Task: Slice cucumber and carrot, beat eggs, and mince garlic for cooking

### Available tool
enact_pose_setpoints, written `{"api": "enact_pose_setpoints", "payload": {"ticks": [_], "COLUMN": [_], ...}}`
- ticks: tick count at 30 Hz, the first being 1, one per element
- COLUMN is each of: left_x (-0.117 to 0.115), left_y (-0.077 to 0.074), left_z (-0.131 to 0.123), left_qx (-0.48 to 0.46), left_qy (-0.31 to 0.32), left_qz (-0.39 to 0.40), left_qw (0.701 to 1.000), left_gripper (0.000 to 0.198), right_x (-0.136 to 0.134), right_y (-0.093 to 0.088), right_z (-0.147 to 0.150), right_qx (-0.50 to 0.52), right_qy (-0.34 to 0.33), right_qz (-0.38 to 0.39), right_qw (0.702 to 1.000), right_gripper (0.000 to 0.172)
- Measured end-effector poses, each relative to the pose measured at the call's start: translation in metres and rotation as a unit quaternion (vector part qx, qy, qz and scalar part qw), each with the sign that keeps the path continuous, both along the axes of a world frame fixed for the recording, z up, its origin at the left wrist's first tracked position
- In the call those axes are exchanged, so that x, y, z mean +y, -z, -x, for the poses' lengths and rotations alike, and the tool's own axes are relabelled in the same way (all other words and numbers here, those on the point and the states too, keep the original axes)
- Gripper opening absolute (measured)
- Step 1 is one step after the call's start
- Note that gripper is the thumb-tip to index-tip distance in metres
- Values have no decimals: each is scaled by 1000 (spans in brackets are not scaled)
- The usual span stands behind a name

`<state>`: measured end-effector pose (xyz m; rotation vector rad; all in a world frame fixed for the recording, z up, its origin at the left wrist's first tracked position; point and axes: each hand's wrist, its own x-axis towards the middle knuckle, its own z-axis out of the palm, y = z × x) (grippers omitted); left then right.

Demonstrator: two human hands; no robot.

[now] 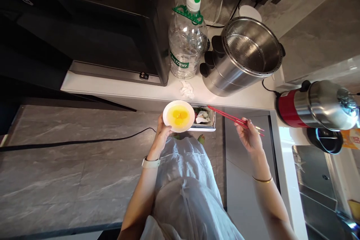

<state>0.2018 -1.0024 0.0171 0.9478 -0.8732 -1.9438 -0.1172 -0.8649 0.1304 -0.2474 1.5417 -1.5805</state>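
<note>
A pale counter (120, 89) runs across the kitchen, its front edge passing just beyond the person's hands, above a grey tiled floor (56, 180). In front of that edge, over the person's lap, is a white bowl (191, 115) with yellow egg (179, 115) in it. The left hand (162, 130) pinches the bowl's near left rim, the thumb on top and the fingers mostly hidden. The right hand (249, 135) is well apart, its fingers closed around a pair of red chopsticks (228, 115), tips pointing toward the bowl with a gap between.

Just right of the bowl, an open bin (205, 129) under the counter edge holds white shells (202, 117); the chopstick tips are over its far right corner. On the counter, a crumpled tissue (186, 89) lies near the front edge, between a large bottle (188, 43) and a steel steamer (225, 84). A black oven (112, 45) comes close to the left part of the edge. Floor stretches out left of the left forearm, crossed by a black cable (84, 142); cabinet fronts (239, 150) bound the right side.
</note>
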Motion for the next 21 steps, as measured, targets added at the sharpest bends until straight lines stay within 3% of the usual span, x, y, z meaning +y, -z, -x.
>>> {"api": "enact_pose_setpoints", "payload": {"ticks": [6,11,14,21], "left_x": [0,4,6,8], "left_y": [-9,-13,-10,-9], "left_z": [-2,2,2,7], "left_qx": [0,7,13,20], "left_qy": [-14,-3,9,28], "left_qz": [-5,-5,-6,-23], "left_qw": [1000,1000,1000,999], "left_gripper": [67,66,68,72], "right_x": [-14,-21,-19,-16], "right_y": [53,95,98,82], "right_z": [-5,-7,-6,-6], "right_qx": [100,147,163,185], "right_qy": [-62,-52,-56,-75], "right_qz": [-50,-99,-103,-94], "right_qw": [992,983,980,975], "right_gripper": [35,47,47,43]}}
